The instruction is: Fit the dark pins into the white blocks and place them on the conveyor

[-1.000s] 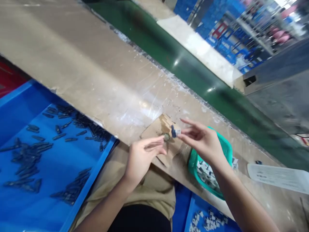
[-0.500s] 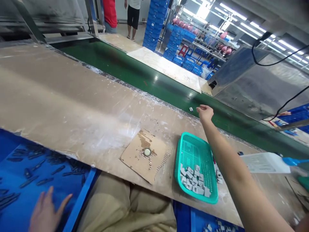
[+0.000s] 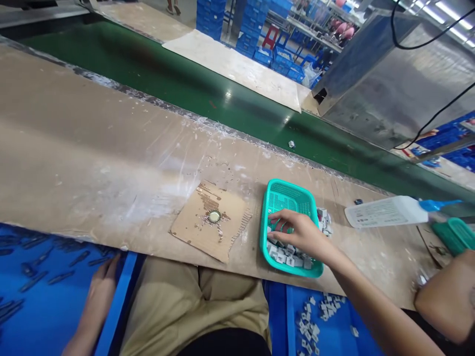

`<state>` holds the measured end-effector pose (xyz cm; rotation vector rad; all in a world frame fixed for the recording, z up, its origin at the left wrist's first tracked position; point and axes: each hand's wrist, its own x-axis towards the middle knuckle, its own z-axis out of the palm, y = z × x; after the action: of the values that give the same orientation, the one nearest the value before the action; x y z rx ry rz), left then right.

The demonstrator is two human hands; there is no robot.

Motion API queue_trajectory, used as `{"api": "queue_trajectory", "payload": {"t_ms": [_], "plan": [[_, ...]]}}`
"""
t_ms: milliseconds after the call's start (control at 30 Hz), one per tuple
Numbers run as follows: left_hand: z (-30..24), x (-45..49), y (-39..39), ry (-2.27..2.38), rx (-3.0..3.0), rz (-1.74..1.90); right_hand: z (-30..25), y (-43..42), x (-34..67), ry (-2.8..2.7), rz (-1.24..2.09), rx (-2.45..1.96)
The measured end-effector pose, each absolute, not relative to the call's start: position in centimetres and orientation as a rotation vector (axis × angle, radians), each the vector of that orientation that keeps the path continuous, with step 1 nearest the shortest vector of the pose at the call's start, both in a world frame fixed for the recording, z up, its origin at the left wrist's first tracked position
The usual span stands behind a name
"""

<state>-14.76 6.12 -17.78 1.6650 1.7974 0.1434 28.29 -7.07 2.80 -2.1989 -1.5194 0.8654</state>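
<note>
My right hand (image 3: 297, 233) reaches into the teal mesh basket (image 3: 287, 195), fingers spread over the small grey blocks (image 3: 287, 254) piled at its near end. My left hand (image 3: 102, 286) rests palm down in the blue bin (image 3: 44, 316) at lower left, among several dark pin-like parts (image 3: 35, 279); I cannot tell whether it holds one. A cardboard scrap (image 3: 196, 232) with a small round metal cap (image 3: 214, 216) lies between the hands. One small grey piece (image 3: 291, 144) sits on the green conveyor belt (image 3: 185, 94).
A white spray bottle (image 3: 386, 211) with a blue nozzle lies on the worn bench right of the basket. More grey blocks lie in a blue tray (image 3: 326, 326) below the bench edge. Another person's arm (image 3: 445, 299) shows at the far right. A metal housing (image 3: 393, 84) stands behind the belt.
My right hand has drawn back from the conveyor belt, leaving a small piece there, and now sits in the teal basket. My left hand has moved slightly right in the blue bin.
</note>
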Motion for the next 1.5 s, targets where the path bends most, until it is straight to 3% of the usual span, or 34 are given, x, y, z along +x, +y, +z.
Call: {"api": "queue_trajectory", "payload": {"t_ms": [200,400,567,700,967,1133,1300,1500], "plan": [[-16.9,-14.2,4.7,1.724,2.008,0.105,1.7,-7.3,27.6,-1.551,0.759,-2.212],[-18.0,-15.9,4.4,1.783,1.895,0.054,2.7,-7.7,28.6,-0.948,1.121,-1.828],[-16.6,-14.9,4.8,1.757,1.844,0.086,3.2,-6.9,28.2,-0.846,1.180,-1.680],[-14.4,-13.8,5.0,1.777,1.598,0.164,3.3,-5.3,26.5,-1.051,1.078,-1.685],[-13.8,-14.8,4.9,1.877,1.272,0.304,2.6,-0.5,22.0,-1.979,0.525,-1.661],[-13.0,-15.9,3.7,1.780,0.887,0.479,0.9,0.4,21.3,-2.033,0.492,-1.662],[-9.7,-14.6,2.3,1.380,-0.062,0.901,0.3,0.1,21.2,-2.011,0.473,-1.710],[-6.3,-12.5,1.0,1.142,-0.254,1.029,0.3,0.0,21.1,-2.060,0.438,-1.744]]}}
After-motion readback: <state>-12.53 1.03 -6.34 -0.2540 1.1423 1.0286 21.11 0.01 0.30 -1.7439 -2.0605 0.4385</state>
